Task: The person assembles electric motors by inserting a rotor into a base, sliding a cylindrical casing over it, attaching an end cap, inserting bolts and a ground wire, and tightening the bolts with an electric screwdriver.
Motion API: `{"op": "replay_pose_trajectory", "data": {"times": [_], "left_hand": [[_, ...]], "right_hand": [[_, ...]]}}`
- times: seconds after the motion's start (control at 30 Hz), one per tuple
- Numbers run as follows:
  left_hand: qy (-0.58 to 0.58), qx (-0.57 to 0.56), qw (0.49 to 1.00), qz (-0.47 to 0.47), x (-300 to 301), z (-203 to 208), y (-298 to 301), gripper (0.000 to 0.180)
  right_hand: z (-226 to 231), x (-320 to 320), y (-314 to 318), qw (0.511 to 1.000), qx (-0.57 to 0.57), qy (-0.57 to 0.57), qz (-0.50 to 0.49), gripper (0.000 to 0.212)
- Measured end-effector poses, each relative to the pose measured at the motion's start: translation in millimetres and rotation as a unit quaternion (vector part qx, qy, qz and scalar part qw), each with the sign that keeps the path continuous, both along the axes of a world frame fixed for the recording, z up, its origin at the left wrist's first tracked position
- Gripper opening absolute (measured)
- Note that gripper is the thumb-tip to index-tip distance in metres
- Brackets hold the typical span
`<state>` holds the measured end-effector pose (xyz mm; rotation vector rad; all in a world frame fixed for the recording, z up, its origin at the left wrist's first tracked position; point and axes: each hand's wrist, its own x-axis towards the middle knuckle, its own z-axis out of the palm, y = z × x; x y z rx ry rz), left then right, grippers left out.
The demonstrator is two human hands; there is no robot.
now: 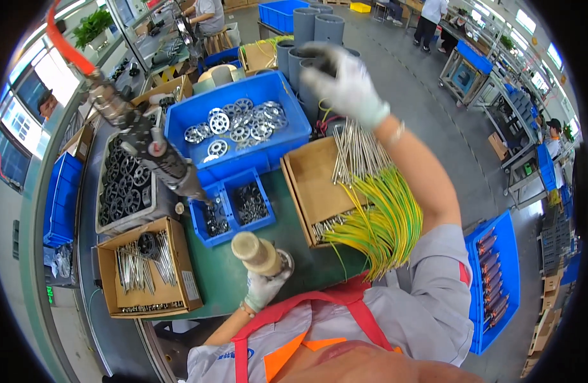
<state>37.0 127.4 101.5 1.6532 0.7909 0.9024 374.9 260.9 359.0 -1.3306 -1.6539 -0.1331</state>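
Note:
My left hand [263, 288], in a pale glove, is closed round a beige stepped cylindrical part [256, 254] just above the green bench. A shiny metal rim [286, 263] shows beside its fingers. Stretched far forward to the right, my right hand [345, 83] wears a white glove with dark fingertips. Its thumb and fingers are curved but apart, over a cluster of grey tubes [329, 29], and nothing shows between them. Whether it touches a tube I cannot tell. A powered screwdriver [150, 143] hangs from a red hose, its tip above a small blue bin [233, 205] of fasteners.
A large blue bin [179, 137] holds silver slotted discs; a grey crate [155, 212] holds black ones. Cardboard boxes [185, 265] of metal rods flank the green bench [211, 281]. Green-yellow wires [383, 223] spill over the right box. A blue bin [514, 281] stands at right.

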Motion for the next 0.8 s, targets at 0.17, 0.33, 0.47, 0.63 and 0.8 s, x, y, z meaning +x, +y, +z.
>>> {"op": "replay_pose_trajectory", "data": {"times": [0.17,0.33,0.47,0.63,0.8], "left_hand": [[0.019,0.104,0.992,-0.073,-15,-18,14,0.084],[-0.065,0.075,0.984,0.147,-50,-42,-1,0.079],[0.002,0.141,0.976,0.169,-75,-6,-10,0.046],[0.09,-0.066,0.993,-0.029,-87,28,-22,0.02],[-0.034,-0.148,0.958,-0.241,-43,54,-17,0.047]], "right_hand": [[33,135,117,0.915,-0.154,-0.214,-0.304,0.047],[30,159,153,0.89,-0.256,-0.261,-0.272,0.047],[34,135,127,0.882,-0.231,-0.257,-0.32,0.044],[33,86,-2,0.936,-0.102,-0.244,-0.232,0.038],[33,-23,-150,0.93,-0.295,-0.219,0.028,0.023]]}}
